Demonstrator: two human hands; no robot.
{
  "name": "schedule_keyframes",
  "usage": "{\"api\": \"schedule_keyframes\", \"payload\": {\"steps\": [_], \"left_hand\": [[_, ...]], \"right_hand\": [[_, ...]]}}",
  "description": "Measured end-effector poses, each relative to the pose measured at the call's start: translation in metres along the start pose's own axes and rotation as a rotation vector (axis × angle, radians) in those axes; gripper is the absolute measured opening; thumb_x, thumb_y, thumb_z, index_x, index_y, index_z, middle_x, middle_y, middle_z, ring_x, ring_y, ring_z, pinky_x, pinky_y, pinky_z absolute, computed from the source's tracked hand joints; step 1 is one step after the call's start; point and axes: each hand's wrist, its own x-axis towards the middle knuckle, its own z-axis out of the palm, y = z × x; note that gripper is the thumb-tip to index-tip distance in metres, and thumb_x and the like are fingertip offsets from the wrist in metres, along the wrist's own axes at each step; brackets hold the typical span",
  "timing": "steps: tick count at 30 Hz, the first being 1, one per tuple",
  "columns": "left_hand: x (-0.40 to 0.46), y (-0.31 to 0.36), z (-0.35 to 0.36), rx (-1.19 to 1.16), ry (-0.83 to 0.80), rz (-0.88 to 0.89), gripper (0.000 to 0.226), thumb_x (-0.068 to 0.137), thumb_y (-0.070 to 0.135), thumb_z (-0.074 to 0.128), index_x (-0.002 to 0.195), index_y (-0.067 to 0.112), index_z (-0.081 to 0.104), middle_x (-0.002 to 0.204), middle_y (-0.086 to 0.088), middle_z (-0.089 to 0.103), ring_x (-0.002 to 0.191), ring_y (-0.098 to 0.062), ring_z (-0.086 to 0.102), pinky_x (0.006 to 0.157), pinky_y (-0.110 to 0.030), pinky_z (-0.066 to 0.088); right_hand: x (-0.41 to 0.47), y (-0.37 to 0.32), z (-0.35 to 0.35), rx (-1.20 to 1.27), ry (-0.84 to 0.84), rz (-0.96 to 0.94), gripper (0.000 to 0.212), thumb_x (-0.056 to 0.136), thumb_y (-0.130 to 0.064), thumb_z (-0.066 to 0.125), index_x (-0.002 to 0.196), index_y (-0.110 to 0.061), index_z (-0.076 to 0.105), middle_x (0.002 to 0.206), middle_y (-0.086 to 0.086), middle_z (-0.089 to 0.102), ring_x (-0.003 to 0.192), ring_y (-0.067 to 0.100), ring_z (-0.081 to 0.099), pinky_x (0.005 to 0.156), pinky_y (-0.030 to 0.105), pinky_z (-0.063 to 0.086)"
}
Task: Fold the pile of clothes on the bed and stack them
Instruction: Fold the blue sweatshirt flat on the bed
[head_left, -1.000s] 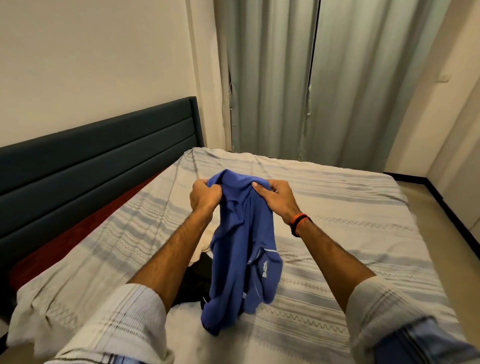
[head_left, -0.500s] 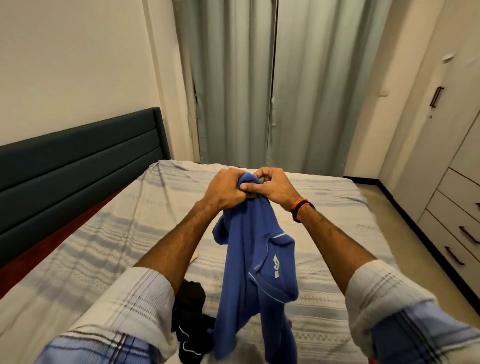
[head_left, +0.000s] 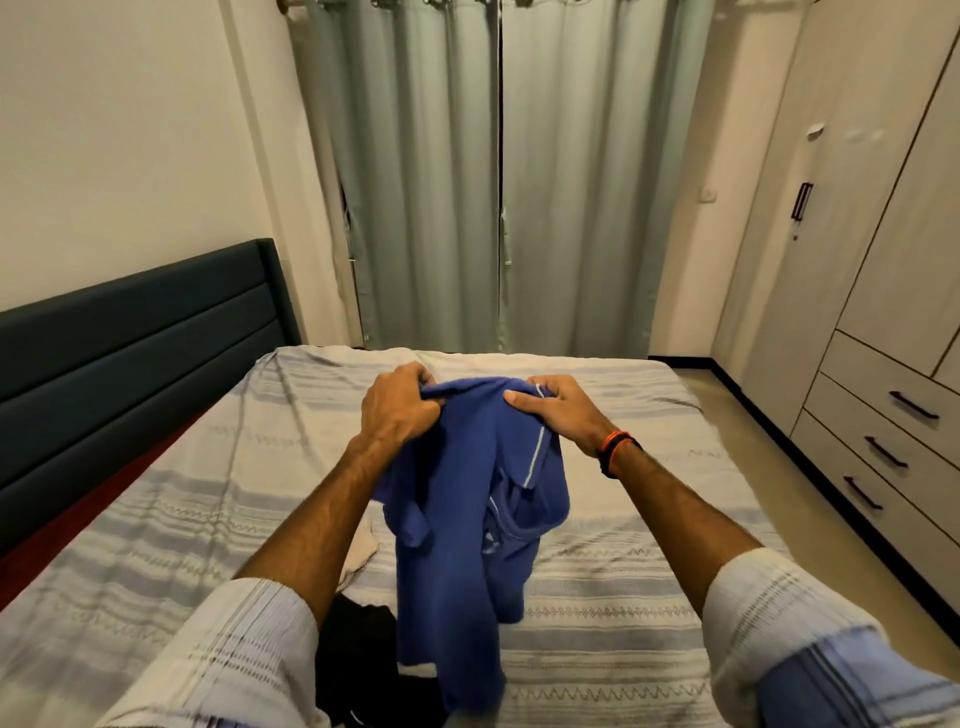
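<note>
A blue shirt (head_left: 467, 519) is held up over the striped bed (head_left: 623, 597).
Its top edge is gripped by the curled left hand (head_left: 397, 410) and right hand (head_left: 558, 413); dark clothes (head_left: 358, 660) are seen below.

No text, label, brand or number can be read anywhere.

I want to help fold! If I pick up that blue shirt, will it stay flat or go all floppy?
Probably floppy: the blue shirt sags in loose folds below the left hand and right hand gripping its top. It looks light, since it hangs freely. It likely won't slip, because the bunched cloth gives the fingers plenty to grip.
</note>
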Motion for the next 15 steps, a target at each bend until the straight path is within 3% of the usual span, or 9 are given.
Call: {"api": "schedule_keyframes", "payload": {"steps": [3,5,7,9,11,13,15], "left_hand": [[-0.005,-0.005,0.009,-0.127,-0.223,0.066,0.030,0.072,0.018,0.077,0.099,0.022,0.063,0.089,0.005,0.068,0.090,-0.020,0.066,0.076,-0.028,0.051],[-0.007,0.000,0.015,-0.168,-0.346,0.185,0.043,0.071,0.026,0.078,0.111,0.017,0.066,0.099,0.002,0.071,0.094,-0.019,0.067,0.078,-0.029,0.051],[-0.007,0.000,0.019,-0.175,-0.390,0.252,0.041,0.070,0.032,0.071,0.107,0.016,0.070,0.096,-0.001,0.074,0.089,-0.021,0.068,0.078,-0.033,0.054],[-0.004,-0.003,0.020,-0.199,-0.341,0.226,0.024,0.077,0.029,0.071,0.095,0.014,0.071,0.084,-0.003,0.071,0.076,-0.020,0.064,0.073,-0.037,0.055],[-0.001,-0.005,0.018,-0.245,-0.248,0.182,0.012,0.085,0.024,0.071,0.083,0.013,0.070,0.073,-0.007,0.067,0.064,-0.014,0.056,0.065,-0.032,0.049],[0.003,-0.001,0.015,-0.264,-0.148,0.205,0.014,0.087,0.025,0.070,0.078,0.015,0.072,0.072,-0.007,0.068,0.063,-0.012,0.055,0.063,-0.027,0.046],[0.003,0.011,0.013,-0.251,-0.043,0.282,0.016,0.085,0.028,0.066,0.077,0.016,0.072,0.074,0.000,0.070,0.070,-0.014,0.061,0.067,-0.029,0.049]], "right_hand": [[0.009,-0.014,0.013,-0.069,-0.026,-0.127,0.035,0.086,-0.028,0.074,0.074,0.003,0.062,0.072,0.012,0.060,0.068,0.012,0.054,0.064,0.033,0.044],[0.014,-0.019,0.026,-0.101,-0.058,-0.174,0.030,0.084,-0.027,0.077,0.078,0.001,0.068,0.079,0.018,0.066,0.070,0.012,0.057,0.066,0.035,0.049],[0.019,-0.021,0.032,-0.119,-0.052,-0.196,0.033,0.080,-0.037,0.078,0.076,-0.005,0.070,0.079,0.017,0.067,0.068,0.014,0.058,0.069,0.040,0.052],[0.023,-0.020,0.030,-0.140,-0.031,-0.189,0.036,0.074,-0.050,0.077,0.071,-0.014,0.070,0.076,0.012,0.068,0.068,0.019,0.060,0.071,0.043,0.053],[0.022,-0.015,0.020,-0.151,-0.022,-0.168,0.046,0.071,-0.056,0.077,0.067,-0.011,0.067,0.072,0.015,0.064,0.066,0.017,0.056,0.068,0.042,0.050],[0.017,-0.010,0.012,-0.116,-0.048,-0.072,0.054,0.069,-0.057,0.080,0.073,-0.004,0.067,0.072,0.014,0.066,0.066,0.016,0.059,0.068,0.040,0.050],[0.006,0.000,0.005,-0.037,-0.127,0.100,0.049,0.067,-0.050,0.085,0.085,-0.007,0.073,0.084,0.009,0.075,0.076,0.020,0.070,0.076,0.038,0.055]]}}
